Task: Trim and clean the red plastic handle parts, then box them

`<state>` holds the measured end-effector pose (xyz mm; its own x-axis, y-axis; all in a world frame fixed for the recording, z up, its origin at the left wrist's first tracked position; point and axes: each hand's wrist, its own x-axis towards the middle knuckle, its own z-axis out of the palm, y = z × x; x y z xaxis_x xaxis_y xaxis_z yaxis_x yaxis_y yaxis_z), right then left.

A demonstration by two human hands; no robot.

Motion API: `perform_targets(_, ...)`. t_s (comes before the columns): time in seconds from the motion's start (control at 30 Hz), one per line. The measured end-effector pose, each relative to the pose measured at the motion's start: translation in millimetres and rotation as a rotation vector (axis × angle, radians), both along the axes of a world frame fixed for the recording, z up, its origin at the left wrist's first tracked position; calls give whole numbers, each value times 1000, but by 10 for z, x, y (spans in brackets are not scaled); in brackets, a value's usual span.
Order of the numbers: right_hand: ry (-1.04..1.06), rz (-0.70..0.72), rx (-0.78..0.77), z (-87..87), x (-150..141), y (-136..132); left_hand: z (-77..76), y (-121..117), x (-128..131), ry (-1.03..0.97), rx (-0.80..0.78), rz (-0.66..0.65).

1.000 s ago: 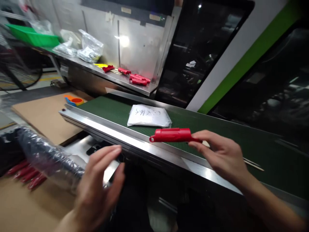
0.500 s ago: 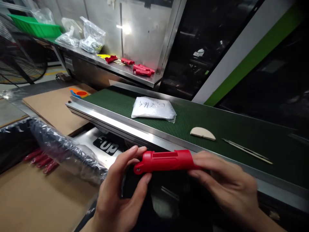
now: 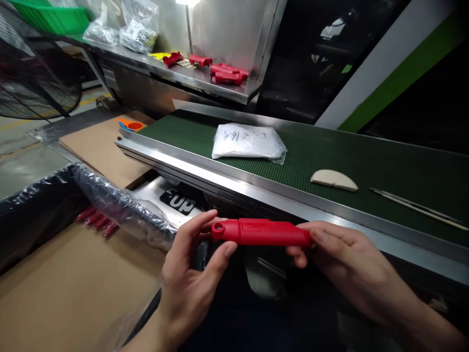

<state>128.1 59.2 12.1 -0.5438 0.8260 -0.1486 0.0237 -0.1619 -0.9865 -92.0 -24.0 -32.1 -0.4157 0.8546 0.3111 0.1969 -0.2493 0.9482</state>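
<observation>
A red plastic housing (image 3: 262, 232), long and tube-like with a round hole in its left end, is held level between both hands, in front of the conveyor's near rail. My left hand (image 3: 196, 266) grips the holed end with thumb in front and fingers behind. At the other end, my right hand (image 3: 344, 254) pinches the narrow tip between thumb and fingers. Beyond the part, on the green conveyor belt (image 3: 176, 132), lie a white plastic packet (image 3: 249, 142) with handwriting, a pale half-round pad (image 3: 334, 179) and a pair of tweezers (image 3: 417, 208).
At left, a box lined with clear plastic (image 3: 120, 195) holds cardboard and several red parts (image 3: 97, 221). A tape roll (image 3: 135, 126) sits on cardboard (image 3: 98, 146). The rear metal shelf (image 3: 183, 76) carries red housings (image 3: 227, 73), bags of hardware (image 3: 137, 34) and a green bin (image 3: 54, 17).
The red housing has been turned about its length, so its slotted side no longer faces me and a smoother side shows. My view has shifted a little left and down.
</observation>
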Motion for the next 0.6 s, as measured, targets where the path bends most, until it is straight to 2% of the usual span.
perform_targets(0.13, 6, -42, -182, 40, -78, 23, -26, -11, -74, 89, -90, -30)
perform_targets(0.2, 0, -65, -230, 45, -114, 54, -15, -15, -146, 116, -174, -109)
perform_targets(0.27, -30, -63, -190, 52, -146, 83, 10, -7, -222, 131, -256, -225)
perform_targets(0.37, -224, 18, 70, 104, -220, 79, 45, 15, -270, 186, -331, -394)
perform_targets(0.47, -367, 255, 413, 203, -363, 41, 41, 25, -182, 237, -350, -538)
perform_targets(0.53, -370, 399, 562, 256, -483, 92, 11, 12, -82, 173, -354, -551)
perform_targets(0.6, -461, 383, 691, 272, -589, 300, -35, -25, 1, 50, -385, -523)
